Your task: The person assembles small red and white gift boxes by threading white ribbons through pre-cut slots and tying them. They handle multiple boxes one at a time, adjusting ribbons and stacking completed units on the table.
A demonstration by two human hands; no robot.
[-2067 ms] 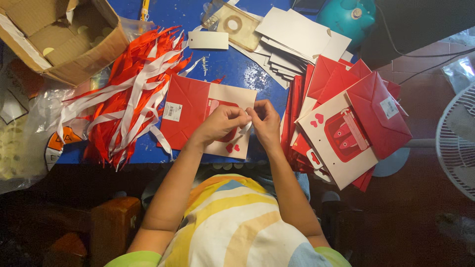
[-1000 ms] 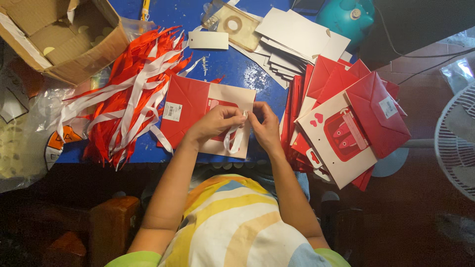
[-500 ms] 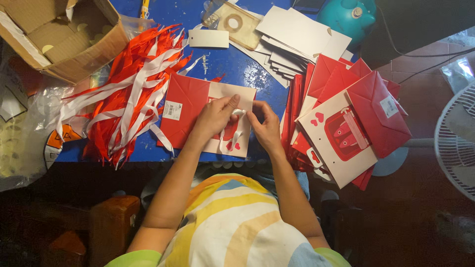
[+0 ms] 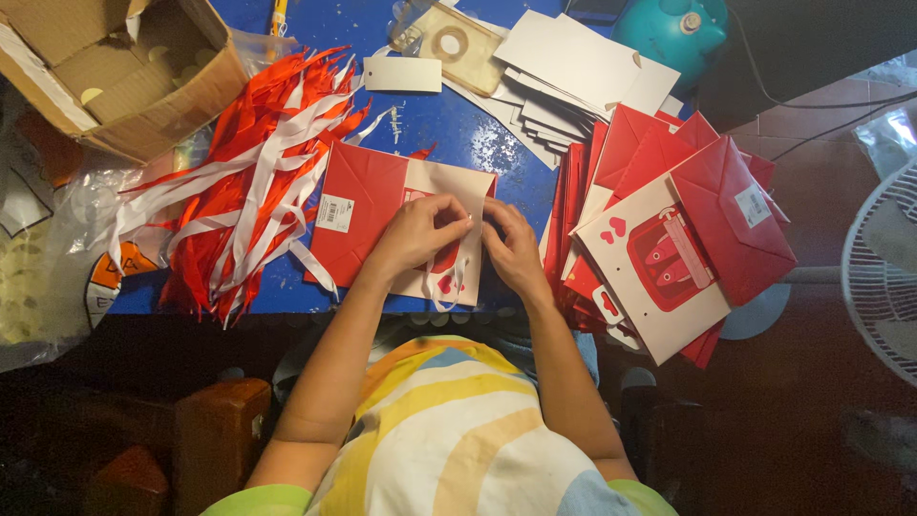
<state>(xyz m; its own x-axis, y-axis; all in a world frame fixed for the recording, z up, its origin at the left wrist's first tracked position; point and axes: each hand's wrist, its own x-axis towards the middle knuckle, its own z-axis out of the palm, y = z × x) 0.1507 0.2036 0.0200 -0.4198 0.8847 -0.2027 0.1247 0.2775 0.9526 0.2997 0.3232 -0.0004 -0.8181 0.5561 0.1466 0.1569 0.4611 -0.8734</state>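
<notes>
We look down on a blue surface [image 4: 449, 134] and our two hands meet over a flat red and white paper bag [image 4: 382, 205] that lies at the near edge, right in front of us. Our left hand [image 4: 417, 232] rests palm down on the white panel of the bag, fingers curled, with the fingertips pinching a thin white ribbon [image 4: 457, 282] against the paper. Our right hand [image 4: 513, 250] sits just beside it, touching it at the fingertips, and seems to grip the same ribbon, though the exact grasp is hidden under the knuckles. A loop of the ribbon hangs toward us from between the hands, over small red hearts printed on the panel.

To the left of the bag lies a heap of red and white ribbons [image 4: 244, 182], some strands reaching the bag's left edge. Beyond the heap, at the far left corner, stands an open cardboard box [image 4: 134, 67]. To the right of the hands is a stack of flat red bags [image 4: 659, 220], fanned out, the top one showing a white face with a red picture. Behind that stack lies a pile of white cards [image 4: 573, 72], and a single white tag [image 4: 402, 74] lies apart on the blue. A teal round object [image 4: 669, 29] sits at the far right corner, and a fan grille [image 4: 884, 277] shows at the right edge.
</notes>
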